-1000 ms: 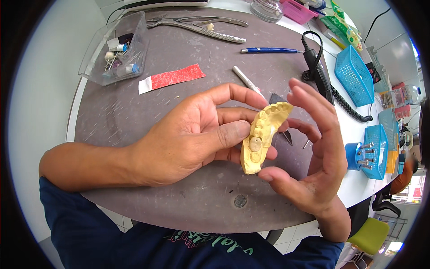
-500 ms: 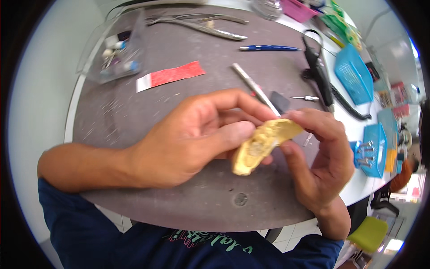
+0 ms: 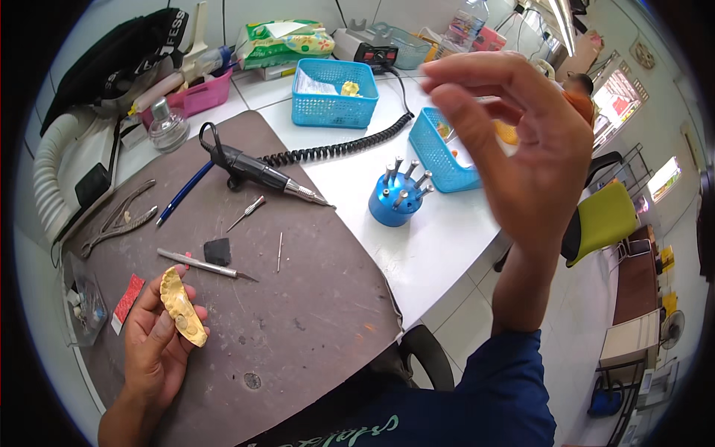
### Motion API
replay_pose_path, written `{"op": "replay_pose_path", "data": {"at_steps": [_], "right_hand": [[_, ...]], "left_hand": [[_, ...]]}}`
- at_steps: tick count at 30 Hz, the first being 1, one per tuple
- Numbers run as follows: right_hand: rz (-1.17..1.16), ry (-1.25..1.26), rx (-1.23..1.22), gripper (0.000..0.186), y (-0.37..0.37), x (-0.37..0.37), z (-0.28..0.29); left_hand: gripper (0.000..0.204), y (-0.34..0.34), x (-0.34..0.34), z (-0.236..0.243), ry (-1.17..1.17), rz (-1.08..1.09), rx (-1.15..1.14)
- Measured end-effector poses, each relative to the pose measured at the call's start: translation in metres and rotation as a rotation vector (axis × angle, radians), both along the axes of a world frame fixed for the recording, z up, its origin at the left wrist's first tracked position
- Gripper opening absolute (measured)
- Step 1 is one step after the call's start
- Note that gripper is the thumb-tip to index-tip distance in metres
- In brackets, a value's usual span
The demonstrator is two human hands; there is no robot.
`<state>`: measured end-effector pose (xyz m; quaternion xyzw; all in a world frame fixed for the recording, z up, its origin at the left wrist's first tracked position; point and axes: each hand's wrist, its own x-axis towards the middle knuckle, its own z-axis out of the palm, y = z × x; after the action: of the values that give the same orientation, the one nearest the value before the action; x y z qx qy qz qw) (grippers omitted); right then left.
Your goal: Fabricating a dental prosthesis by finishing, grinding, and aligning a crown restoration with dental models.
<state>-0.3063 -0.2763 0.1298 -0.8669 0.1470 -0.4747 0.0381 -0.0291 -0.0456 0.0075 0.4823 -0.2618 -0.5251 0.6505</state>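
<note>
My left hand (image 3: 154, 346) is closed around a yellow dental plaster model (image 3: 181, 307), a curved piece with a row of teeth, over the grey work mat (image 3: 320, 328). A craft knife (image 3: 197, 263) lies just beyond it, beside a small dark square (image 3: 217, 252). My right hand (image 3: 521, 141) is raised at the upper right, its fingers bent and thumb apart from the index finger; nothing shows in it. Behind that hand, partly hidden, stands a blue basket (image 3: 439, 167). A blue round bur holder (image 3: 393, 208) with several metal burs stands to its left.
A handpiece (image 3: 261, 173) with a coiled cord lies across the mat's far edge. Pliers (image 3: 119, 220), a blue pen (image 3: 184, 195) and a small metal tool (image 3: 246, 211) lie nearby. Another blue basket (image 3: 335, 112) stands at the back; a green chair (image 3: 607, 222) is at right.
My right hand has let go of the dental model and risen to the right. My left hand keeps the model, and the view has swung to the right.
</note>
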Motion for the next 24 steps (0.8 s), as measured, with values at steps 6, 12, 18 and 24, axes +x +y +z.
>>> {"op": "replay_pose_path", "data": {"at_steps": [6, 12, 18, 24], "right_hand": [[-0.357, 0.302, 0.266, 0.014, -0.094, -0.070, 0.002], [-0.217, 0.739, 0.413, 0.013, -0.135, -0.090, -0.009], [-0.585, 1.228, 0.414, 0.009, -0.134, -0.092, 0.002], [-0.493, 1.248, 0.448, 0.018, -0.143, -0.100, 0.005]], "left_hand": [[0.058, -0.001, -0.003, 0.002, -0.016, -0.028, 0.003], [0.060, -0.002, -0.004, 0.002, -0.082, -0.064, 0.014], [0.061, 0.001, -0.006, -0.002, -0.101, 0.018, -0.007], [0.062, 0.000, -0.013, -0.002, -0.074, 0.092, -0.029]]}}
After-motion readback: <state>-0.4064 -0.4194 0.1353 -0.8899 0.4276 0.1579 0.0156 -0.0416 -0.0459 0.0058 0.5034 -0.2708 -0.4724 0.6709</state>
